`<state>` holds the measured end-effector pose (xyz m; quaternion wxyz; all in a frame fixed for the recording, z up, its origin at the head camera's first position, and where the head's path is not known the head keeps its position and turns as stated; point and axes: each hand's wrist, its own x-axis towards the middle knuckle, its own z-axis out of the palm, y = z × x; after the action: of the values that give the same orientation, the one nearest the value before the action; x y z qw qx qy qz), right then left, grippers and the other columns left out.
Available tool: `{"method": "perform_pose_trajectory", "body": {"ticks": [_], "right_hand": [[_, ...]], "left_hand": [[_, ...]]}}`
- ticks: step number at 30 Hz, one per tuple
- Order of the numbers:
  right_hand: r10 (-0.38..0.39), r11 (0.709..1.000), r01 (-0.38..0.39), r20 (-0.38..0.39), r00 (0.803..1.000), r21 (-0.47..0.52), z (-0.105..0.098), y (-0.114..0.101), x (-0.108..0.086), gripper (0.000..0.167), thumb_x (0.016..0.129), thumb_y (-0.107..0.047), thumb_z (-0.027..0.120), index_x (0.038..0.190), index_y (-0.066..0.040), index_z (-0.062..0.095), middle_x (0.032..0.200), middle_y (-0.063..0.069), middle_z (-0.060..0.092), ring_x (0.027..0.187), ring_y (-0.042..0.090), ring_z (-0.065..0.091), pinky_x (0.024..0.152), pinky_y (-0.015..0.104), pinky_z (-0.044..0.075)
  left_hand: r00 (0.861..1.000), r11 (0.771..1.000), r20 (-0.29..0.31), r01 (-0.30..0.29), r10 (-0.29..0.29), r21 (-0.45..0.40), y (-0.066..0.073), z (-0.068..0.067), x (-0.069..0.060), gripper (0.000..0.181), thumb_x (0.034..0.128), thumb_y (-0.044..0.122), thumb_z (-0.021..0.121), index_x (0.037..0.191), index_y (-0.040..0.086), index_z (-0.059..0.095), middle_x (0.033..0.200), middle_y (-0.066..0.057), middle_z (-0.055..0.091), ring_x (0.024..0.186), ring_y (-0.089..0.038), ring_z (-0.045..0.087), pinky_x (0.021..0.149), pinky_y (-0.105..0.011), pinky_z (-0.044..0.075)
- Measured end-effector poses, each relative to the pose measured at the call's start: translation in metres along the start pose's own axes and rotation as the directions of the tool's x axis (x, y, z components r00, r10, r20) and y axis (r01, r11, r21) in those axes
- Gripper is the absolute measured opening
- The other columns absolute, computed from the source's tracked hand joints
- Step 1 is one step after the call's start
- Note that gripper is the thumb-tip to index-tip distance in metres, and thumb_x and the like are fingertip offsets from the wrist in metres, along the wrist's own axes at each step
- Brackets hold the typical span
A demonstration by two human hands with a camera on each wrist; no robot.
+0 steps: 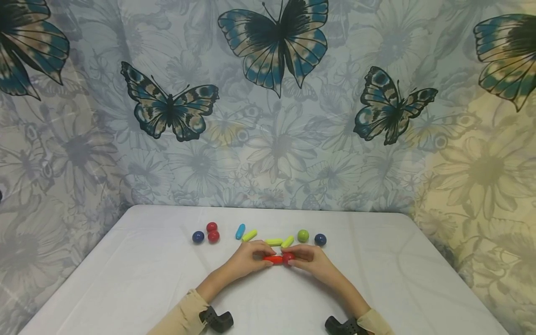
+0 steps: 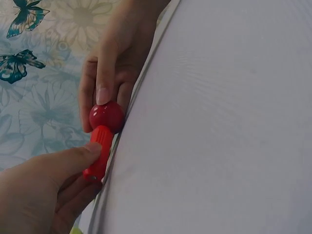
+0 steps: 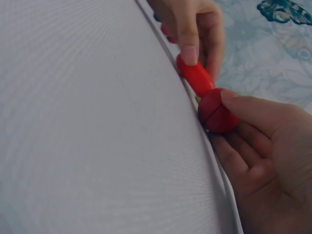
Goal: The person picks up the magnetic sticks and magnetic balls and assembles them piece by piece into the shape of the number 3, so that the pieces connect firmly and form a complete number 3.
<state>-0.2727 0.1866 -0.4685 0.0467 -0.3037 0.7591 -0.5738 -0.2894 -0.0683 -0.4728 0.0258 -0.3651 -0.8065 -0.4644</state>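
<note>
Thumb and fingers of left hand (image 1: 249, 257) pinched around red stick (image 1: 273, 259), set crosswise in the grip, ridged along its side in left wrist view. Against its right end, touching, red ball (image 1: 288, 258), held between thumb and fingers of right hand (image 1: 314, 261); thin dark groove across it in right wrist view. Joined or merely pressed together: cannot tell.

Just beyond the grip, level lime stick (image 1: 274, 242) and slanted lime stick (image 1: 287, 241), close together. Beyond right hand, green ball (image 1: 303, 236), then navy ball (image 1: 320, 239) just to its right. Beyond left hand, blue stick (image 1: 240, 231) just beside tilted lime stick (image 1: 250, 235). Farther out, left of the grip, pair of red balls (image 1: 213, 237), with dark blue ball (image 1: 198, 237) near them.

Around the grip, white tabletop (image 1: 138, 270). Nearer the body than the grip, beige sleeves (image 1: 180, 316) and black wrist mounts (image 1: 219, 321), one per arm. Well beyond the grip, past the far edge, cloth backdrop (image 1: 280, 149) printed with butterflies and flowers.
</note>
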Motion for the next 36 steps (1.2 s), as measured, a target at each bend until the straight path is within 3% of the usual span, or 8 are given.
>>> {"method": "perform_pose_trajectory", "body": {"ticks": [5,9,13,20,23,26,29,36], "right_hand": [[0.013,1.0,-0.013,-0.007,1.0,0.001,0.0,0.001,0.0,0.041,0.087,-0.009,0.071,0.124,0.006,0.061,0.127,0.024,0.063,0.117,0.019,0.064,0.096,0.02,0.051],[0.06,0.998,-0.06,-0.015,0.998,0.007,-0.001,0.0,0.0,0.04,0.087,-0.012,0.072,0.124,0.002,0.063,0.127,0.02,0.064,0.118,0.02,0.064,0.096,0.02,0.051],[0.083,0.997,-0.083,-0.02,0.996,0.004,-0.001,-0.001,-0.001,0.04,0.087,-0.013,0.072,0.124,0.0,0.064,0.128,0.019,0.065,0.118,0.018,0.064,0.097,0.021,0.051],[0.082,0.997,-0.081,-0.018,0.996,0.019,-0.001,0.0,-0.001,0.04,0.087,-0.012,0.072,0.124,0.001,0.063,0.128,0.02,0.064,0.116,0.01,0.064,0.097,0.02,0.051],[0.079,0.997,-0.079,-0.017,0.997,0.019,-0.002,0.0,-0.001,0.04,0.087,-0.012,0.072,0.124,0.002,0.063,0.128,0.02,0.064,0.116,0.008,0.064,0.097,0.02,0.05],[0.08,0.997,-0.079,-0.015,0.997,0.023,-0.002,0.0,-0.002,0.041,0.087,-0.012,0.072,0.124,0.002,0.063,0.129,0.02,0.064,0.116,0.009,0.064,0.097,0.02,0.05],[0.088,0.996,-0.087,-0.016,0.996,0.026,-0.002,0.0,-0.002,0.041,0.087,-0.012,0.072,0.125,0.001,0.063,0.129,0.02,0.064,0.116,0.01,0.064,0.097,0.02,0.05],[0.107,0.994,-0.107,-0.017,0.994,0.035,-0.002,0.001,-0.002,0.041,0.087,-0.013,0.072,0.125,0.0,0.063,0.129,0.019,0.064,0.118,0.013,0.064,0.097,0.02,0.05]], "left_hand": [[0.999,1.0,-0.033,-0.009,0.008,-0.017,-0.004,-0.009,-0.001,0.026,0.0846,0.012,0.075,0.11,0.009,0.072,0.105,-0.005,0.072,0.098,-0.017,0.068,0.091,-0.026,0.055],[0.996,0.998,-0.066,0.061,-0.062,-0.013,-0.003,-0.023,-0.001,0.027,0.0854,0.013,0.075,0.112,0.012,0.072,0.107,-0.003,0.072,0.101,-0.015,0.066,0.093,-0.027,0.055],[0.99,0.997,-0.117,0.077,-0.077,-0.007,-0.002,-0.039,-0.002,0.029,0.0851,0.014,0.075,0.114,0.01,0.071,0.109,-0.008,0.072,0.104,-0.021,0.067,0.094,-0.035,0.055],[0.969,0.987,-0.184,0.16,-0.162,-0.029,-0.011,-0.067,-0.006,0.028,0.0848,0.013,0.075,0.113,0.011,0.071,0.113,-0.004,0.071,0.106,-0.021,0.066,0.098,-0.041,0.053],[0.964,0.988,-0.215,0.156,-0.156,-0.018,-0.018,-0.079,-0.009,0.028,0.0852,0.013,0.075,0.113,0.01,0.071,0.113,-0.004,0.071,0.107,-0.022,0.066,0.096,-0.038,0.054],[0.954,0.984,-0.251,0.174,-0.162,0.026,-0.024,-0.09,-0.013,0.029,0.0855,0.018,0.075,0.113,0.01,0.072,0.113,-0.003,0.072,0.104,-0.019,0.068,0.083,-0.03,0.057],[0.94,0.975,-0.277,0.22,-0.2,0.042,-0.028,-0.101,-0.017,0.029,0.0852,0.02,0.075,0.113,0.011,0.072,0.113,-0.002,0.072,0.102,-0.017,0.068,0.078,-0.025,0.055],[0.933,0.976,-0.294,0.216,-0.207,-0.002,-0.028,-0.129,-0.031,0.028,0.0861,0.011,0.073,0.114,0.005,0.07,0.116,-0.014,0.071,0.103,-0.029,0.068,0.094,-0.037,0.055]]}}
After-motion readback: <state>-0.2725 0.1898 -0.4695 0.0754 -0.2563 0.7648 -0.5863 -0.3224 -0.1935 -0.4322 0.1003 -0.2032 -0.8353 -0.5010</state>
